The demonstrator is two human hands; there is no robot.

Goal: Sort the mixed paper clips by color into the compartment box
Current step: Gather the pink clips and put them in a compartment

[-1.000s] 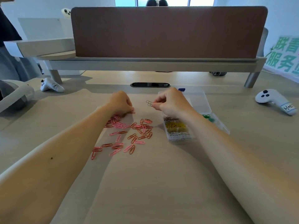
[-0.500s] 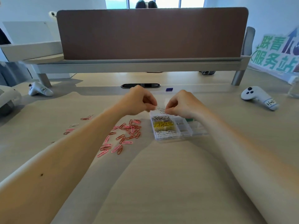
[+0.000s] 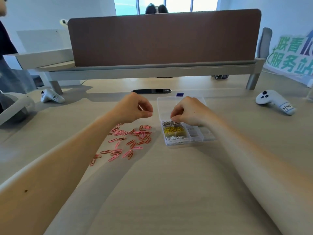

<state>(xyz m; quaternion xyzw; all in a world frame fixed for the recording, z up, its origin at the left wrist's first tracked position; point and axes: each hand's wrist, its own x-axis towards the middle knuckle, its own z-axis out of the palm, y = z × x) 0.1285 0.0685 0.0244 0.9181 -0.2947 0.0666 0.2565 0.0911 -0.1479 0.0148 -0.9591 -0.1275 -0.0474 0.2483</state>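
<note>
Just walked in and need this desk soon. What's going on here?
A person is sorting paper clips by color into a clear compartment box. The right hand dips its fingers into the silver clips; yellow clips and white clips sit in the next two compartments. The left hand hovers curled, nothing visible in it, by the pink clips loose on the table.

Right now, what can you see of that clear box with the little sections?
The box is clear plastic, shallow and rectangular, flat on the pale desk, right of the loose pink clips. Its lid lies open behind it, a small blue piece at the far edge. Dividers form compartments: the left column holds silver clips farthest, yellow clips in the middle, white clips nearest. The right hand hangs over it, fingertips at the silver clips, hiding part of it.
</note>
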